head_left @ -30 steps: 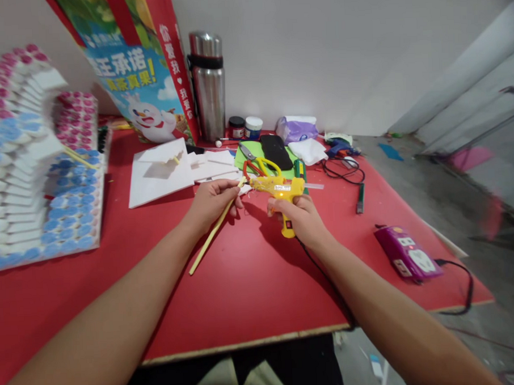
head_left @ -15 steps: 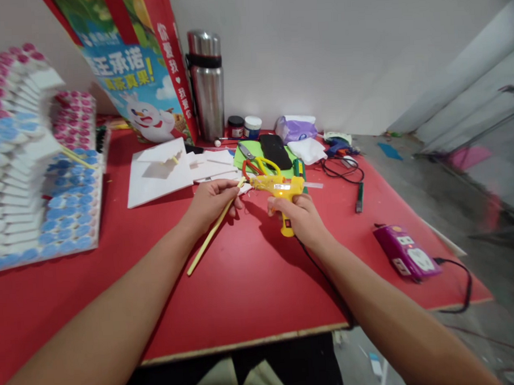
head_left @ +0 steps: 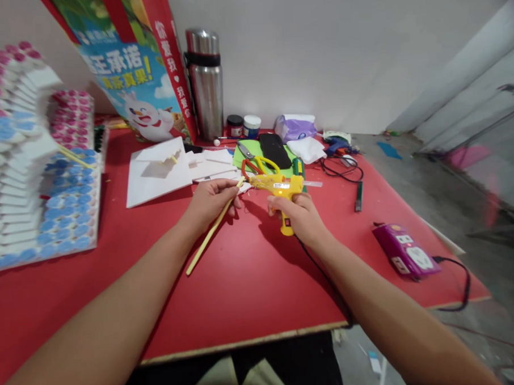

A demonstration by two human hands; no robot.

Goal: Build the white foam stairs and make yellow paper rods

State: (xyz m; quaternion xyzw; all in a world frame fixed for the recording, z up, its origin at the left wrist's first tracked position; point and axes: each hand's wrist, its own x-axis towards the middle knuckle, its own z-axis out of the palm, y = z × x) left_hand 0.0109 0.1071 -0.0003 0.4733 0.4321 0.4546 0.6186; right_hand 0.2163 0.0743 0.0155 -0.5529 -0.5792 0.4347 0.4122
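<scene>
Between the thumb and fingers of my left hand (head_left: 215,203) is a thin pale-yellow stick (head_left: 210,237), slanting down toward me. My right hand (head_left: 299,214) is wrapped round the handle of a yellow hot glue gun (head_left: 277,185). A clear glue stick (head_left: 313,184) pokes out of the gun's back end. The gun's nozzle points left and sits at the stick's upper end; whether they touch I cannot tell. Just behind the gun lie scissors (head_left: 268,165) with yellow and red handles.
White foam boards (head_left: 154,183) lie behind my left hand. A model of pink and blue rolls (head_left: 68,223) stands at left. Further back are a printed bag (head_left: 137,90), a steel thermos (head_left: 208,98) and a black phone (head_left: 275,151). A purple power box (head_left: 406,251) is at right.
Both hands keep nearly the same position, with the stick and glue gun still held together. The whole view has shifted very slightly.
</scene>
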